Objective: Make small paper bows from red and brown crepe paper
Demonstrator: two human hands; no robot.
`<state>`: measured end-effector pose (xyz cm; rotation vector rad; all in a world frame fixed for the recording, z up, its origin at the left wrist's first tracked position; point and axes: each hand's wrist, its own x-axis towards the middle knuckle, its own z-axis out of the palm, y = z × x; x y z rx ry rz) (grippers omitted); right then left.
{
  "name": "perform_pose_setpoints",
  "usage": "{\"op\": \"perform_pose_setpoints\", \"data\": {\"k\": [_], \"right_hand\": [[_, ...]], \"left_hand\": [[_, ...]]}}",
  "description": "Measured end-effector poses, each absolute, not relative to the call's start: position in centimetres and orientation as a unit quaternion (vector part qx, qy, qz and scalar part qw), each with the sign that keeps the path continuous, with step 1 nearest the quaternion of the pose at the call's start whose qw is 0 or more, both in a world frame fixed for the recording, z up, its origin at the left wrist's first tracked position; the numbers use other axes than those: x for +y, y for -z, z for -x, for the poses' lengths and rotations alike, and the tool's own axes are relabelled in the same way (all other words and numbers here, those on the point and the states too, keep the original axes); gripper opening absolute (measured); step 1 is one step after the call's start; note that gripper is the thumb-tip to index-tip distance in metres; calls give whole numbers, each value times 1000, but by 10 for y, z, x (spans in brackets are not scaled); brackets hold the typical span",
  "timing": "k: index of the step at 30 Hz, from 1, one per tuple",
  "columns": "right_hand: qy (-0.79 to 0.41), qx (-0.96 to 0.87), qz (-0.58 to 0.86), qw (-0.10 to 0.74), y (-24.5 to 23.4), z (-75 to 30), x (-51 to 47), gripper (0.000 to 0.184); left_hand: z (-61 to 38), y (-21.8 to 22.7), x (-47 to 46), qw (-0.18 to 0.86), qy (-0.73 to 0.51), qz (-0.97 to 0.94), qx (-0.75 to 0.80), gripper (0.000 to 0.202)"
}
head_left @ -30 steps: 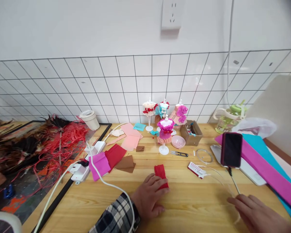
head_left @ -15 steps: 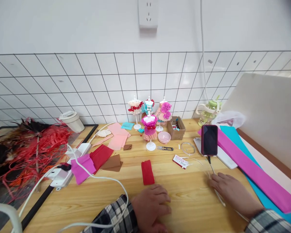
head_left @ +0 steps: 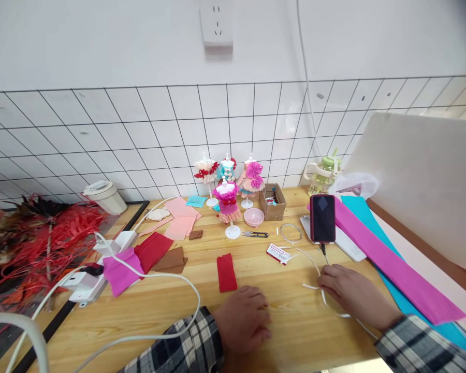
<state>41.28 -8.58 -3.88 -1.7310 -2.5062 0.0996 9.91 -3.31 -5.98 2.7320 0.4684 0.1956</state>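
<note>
My left hand (head_left: 243,318) rests palm down on the wooden table (head_left: 287,331), fingers curled loosely together, holding nothing I can see. A folded red paper strip (head_left: 226,272) lies just beyond its fingertips, apart from it. My right hand (head_left: 351,294) lies on the table over a white cable (head_left: 314,267), with fingertips touching it. That cable runs up to a dark phone (head_left: 322,218) propped upright. A small red-and-white packet (head_left: 278,254) lies left of the cable.
Small dress-form dolls (head_left: 227,199), a pink bowl (head_left: 253,216), thread snips (head_left: 255,234), a cardboard box (head_left: 272,201) and a wire coil (head_left: 291,232) stand behind. Paper pieces (head_left: 151,251) and a power strip (head_left: 97,261) lie left, magenta and teal sheets (head_left: 392,259) right.
My left hand let go of the red strip and drew back toward me. My right hand moved left and forward onto the white cable. The view shifted right.
</note>
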Motion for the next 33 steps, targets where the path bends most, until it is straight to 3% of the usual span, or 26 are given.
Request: {"op": "perform_pose_setpoints", "data": {"k": [6, 9, 13, 18, 20, 25, 30, 33], "right_hand": [[-63, -824, 562, 34, 46, -388, -87, 9], [-67, -815, 575, 25, 45, -384, -88, 14], [-78, -804, 588, 31, 47, -388, -92, 15], [-84, -773, 625, 67, 58, -387, -100, 20], [-87, -762, 637, 85, 65, -388, -103, 24], [-48, -736, 661, 133, 81, -390, -109, 41], [-1, -777, 616, 133, 89, -374, -118, 34], [4, -782, 607, 144, 92, -366, -123, 38]], "left_hand": [[-145, 60, -32, 234, -143, -915, 297, 25], [-175, 57, -29, 213, -124, -931, 270, 36], [-204, 60, -29, 204, -126, -931, 277, 27], [-216, 87, -28, 475, -207, -773, 365, 15], [-215, 97, -26, 532, -239, -721, 373, 10], [-199, 99, -30, 547, -294, -686, 379, 10], [-189, 96, -35, 600, -317, -645, 351, 14], [-190, 99, -32, 612, -348, -613, 358, 19]]}}
